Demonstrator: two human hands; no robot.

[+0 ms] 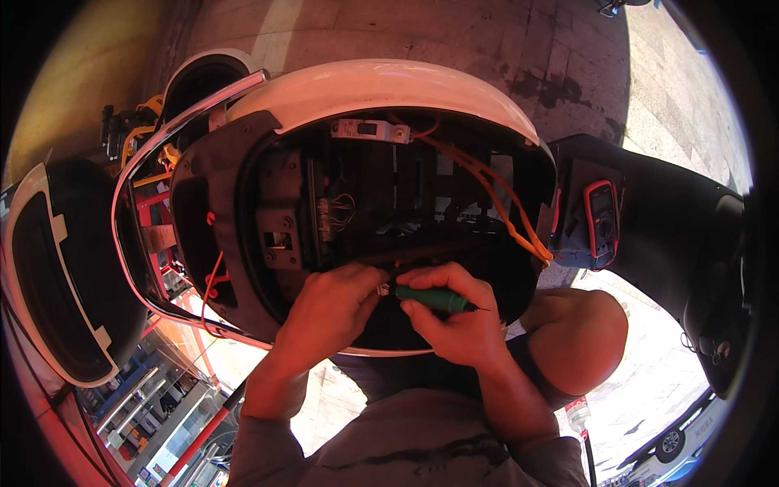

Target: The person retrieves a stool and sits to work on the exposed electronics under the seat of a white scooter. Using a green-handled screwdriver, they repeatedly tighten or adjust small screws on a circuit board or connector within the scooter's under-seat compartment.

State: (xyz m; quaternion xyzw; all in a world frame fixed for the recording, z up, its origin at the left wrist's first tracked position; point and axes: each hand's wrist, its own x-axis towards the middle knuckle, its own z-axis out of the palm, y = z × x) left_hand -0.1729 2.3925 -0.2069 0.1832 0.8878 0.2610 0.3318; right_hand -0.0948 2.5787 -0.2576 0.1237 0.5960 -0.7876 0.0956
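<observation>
Both my hands work at the near edge of the open compartment of a cream-coloured scooter body [406,77]. My right hand [464,325] is closed around a green handheld tool [434,299], its rounded end toward my left fingers and a thin dark piece at its other end. The tool's exact kind is unclear. My left hand [329,304] pinches a small pale connector-like piece [384,289], partly covered by the fingertips. The two hands are close but apart. Deep shadow hides much of the compartment's inside.
A white circuit breaker [371,131] sits at the compartment's far rim. Orange cables [491,191] run from it to the right edge. A red-framed multimeter [601,223] lies at the right beside a black panel [673,195]. Thin wires [344,209] show inside the compartment.
</observation>
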